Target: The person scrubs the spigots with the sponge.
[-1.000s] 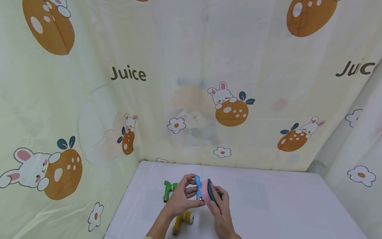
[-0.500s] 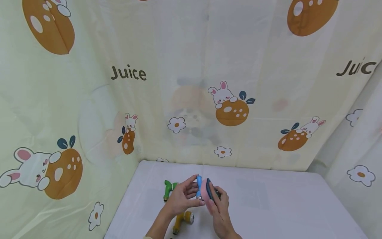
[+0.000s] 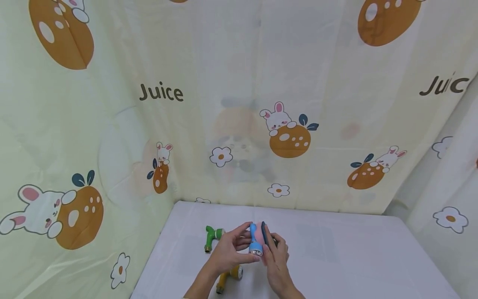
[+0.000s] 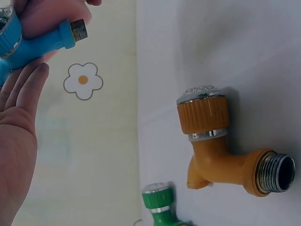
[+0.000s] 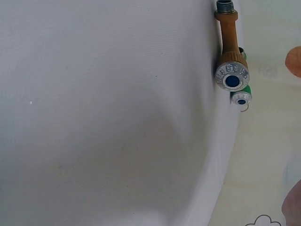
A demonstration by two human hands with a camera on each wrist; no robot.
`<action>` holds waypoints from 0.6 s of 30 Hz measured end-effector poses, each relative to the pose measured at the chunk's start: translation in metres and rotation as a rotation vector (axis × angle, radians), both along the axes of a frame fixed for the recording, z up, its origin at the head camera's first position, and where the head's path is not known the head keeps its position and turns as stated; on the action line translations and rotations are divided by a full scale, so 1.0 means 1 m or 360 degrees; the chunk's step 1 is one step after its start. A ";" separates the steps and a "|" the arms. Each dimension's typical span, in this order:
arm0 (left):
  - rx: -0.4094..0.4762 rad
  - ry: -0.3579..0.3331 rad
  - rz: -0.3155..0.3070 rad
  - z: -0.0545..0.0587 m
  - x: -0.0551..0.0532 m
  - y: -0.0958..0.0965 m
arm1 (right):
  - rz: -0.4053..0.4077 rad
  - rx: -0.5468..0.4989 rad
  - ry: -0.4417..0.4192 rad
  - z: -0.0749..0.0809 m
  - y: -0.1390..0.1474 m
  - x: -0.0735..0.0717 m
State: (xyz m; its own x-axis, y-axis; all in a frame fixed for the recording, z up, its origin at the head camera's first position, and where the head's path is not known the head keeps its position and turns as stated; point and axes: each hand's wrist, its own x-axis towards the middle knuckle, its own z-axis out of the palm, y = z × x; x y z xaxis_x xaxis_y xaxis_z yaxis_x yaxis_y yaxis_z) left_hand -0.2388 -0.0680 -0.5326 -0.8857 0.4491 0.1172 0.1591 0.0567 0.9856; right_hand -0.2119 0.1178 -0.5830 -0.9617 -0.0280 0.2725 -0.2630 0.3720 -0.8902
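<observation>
My left hand (image 3: 229, 251) holds a small blue tap (image 3: 255, 245), its thumb below and fingers behind it. The round knob faces me in the head view. In the left wrist view the tap's threaded metal end (image 4: 79, 29) sticks out past the left hand (image 4: 19, 122). My right hand (image 3: 277, 261) grips a pink sponge (image 3: 259, 234) with a dark green scouring side, just right of the blue tap. The sponge lies against or right behind the tap; I cannot tell which. At the right wrist view's edge only a blurred pink patch shows.
An orange-yellow tap (image 3: 224, 279) lies on the white table (image 3: 354, 257) below the left hand, partly hidden by the forearm. Farther back on the left lies a green tap (image 3: 210, 240). A printed curtain (image 3: 239, 124) hangs behind the table and at its sides.
The blue tap has turned so its knob faces me and has shifted slightly right. The sponge now sits more behind it. The left hand has moved slightly right too.
</observation>
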 end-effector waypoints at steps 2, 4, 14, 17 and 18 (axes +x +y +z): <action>-0.0004 -0.0008 -0.0001 0.000 0.000 0.000 | 0.0004 0.0017 -0.0015 0.000 0.001 0.000; -0.0006 -0.0016 -0.0002 0.001 0.001 0.000 | -0.0001 0.0031 -0.0027 -0.001 0.002 -0.001; 0.0044 -0.0010 -0.0017 -0.005 0.000 0.003 | -0.0083 0.0100 -0.0070 -0.002 0.003 -0.001; 0.0070 -0.0009 -0.0012 -0.007 0.000 0.005 | -0.0098 0.0096 -0.0047 -0.002 0.002 -0.001; 0.0079 -0.0004 -0.0010 -0.008 0.000 0.005 | -0.0103 0.0095 -0.0036 -0.002 0.002 -0.001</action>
State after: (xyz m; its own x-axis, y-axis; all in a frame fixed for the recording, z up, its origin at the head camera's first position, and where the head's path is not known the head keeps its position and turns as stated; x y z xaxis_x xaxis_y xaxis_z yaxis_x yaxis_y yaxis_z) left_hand -0.2391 -0.0628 -0.5401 -0.8833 0.4482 0.1374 0.1569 0.0065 0.9876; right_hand -0.2133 0.1197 -0.5851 -0.9679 0.0188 0.2505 -0.2170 0.4404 -0.8712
